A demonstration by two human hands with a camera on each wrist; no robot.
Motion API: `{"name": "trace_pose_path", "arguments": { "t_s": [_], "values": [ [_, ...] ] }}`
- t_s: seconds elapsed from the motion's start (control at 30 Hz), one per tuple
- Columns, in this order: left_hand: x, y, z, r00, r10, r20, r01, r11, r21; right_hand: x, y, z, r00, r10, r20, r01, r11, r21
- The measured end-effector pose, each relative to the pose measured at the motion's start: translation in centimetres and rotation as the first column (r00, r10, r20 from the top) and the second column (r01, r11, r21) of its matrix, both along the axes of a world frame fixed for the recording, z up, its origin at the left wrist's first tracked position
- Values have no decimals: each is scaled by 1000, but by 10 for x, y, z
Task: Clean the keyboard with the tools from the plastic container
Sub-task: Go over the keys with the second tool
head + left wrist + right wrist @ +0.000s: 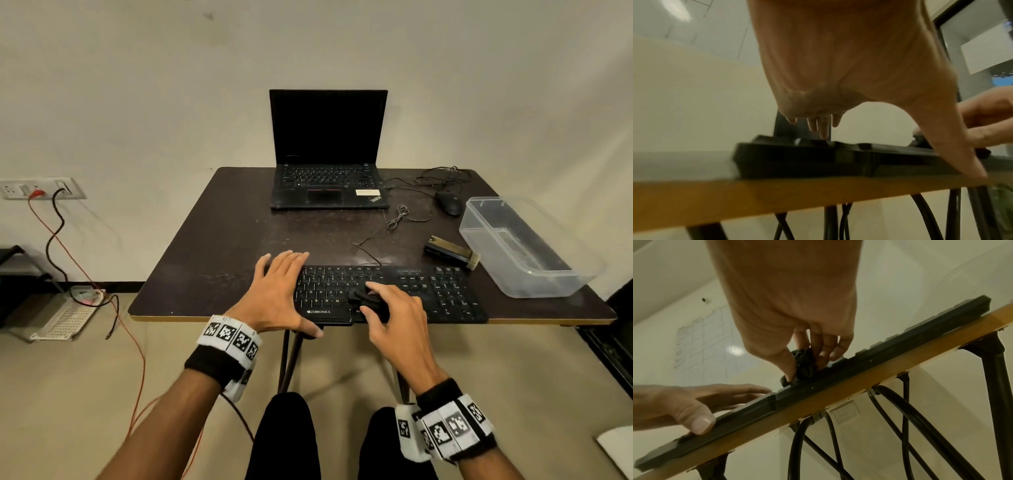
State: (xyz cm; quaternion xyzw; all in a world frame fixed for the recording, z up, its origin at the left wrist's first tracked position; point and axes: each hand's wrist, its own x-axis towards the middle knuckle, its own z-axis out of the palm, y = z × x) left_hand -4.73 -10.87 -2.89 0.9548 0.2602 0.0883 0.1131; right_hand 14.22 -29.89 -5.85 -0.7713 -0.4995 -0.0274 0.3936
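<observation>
A black keyboard (428, 291) lies along the front edge of the dark table (219, 240). My left hand (281, 291) rests flat on its left end, fingers straight, thumb on the front rim. My right hand (394, 315) pinches a crumpled black cloth (368, 299) against the middle keys. In the right wrist view the cloth (804, 363) sits between thumb and fingers on the keyboard (859, 369). From the left wrist the keyboard (797, 159) shows under my palm. A brush (450, 251) lies on the table beside the clear plastic container (541, 293).
An open black laptop (329, 164) stands at the back of the table. A black mouse (449, 202) and loose cables (397, 219) lie behind the keyboard. The container overhangs the table's right side. Wires run across the floor at left.
</observation>
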Motion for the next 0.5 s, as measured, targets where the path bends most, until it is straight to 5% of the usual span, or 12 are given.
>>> {"name": "trace_pose_path", "arguments": {
  "t_s": [0.1,0.27,0.5],
  "values": [
    [19,-3,1,999,-3,-41,1,999,-32,-4,7,5,1000,-7,-18,8,1000,13],
    [11,-1,-18,992,-15,122,14,1000,8,-8,-5,3,984,172,48,-169,983,-67],
    [11,-1,-14,989,39,146,-32,998,-50,9,36,21,999,-39,2,38,995,-95]
  ]
}}
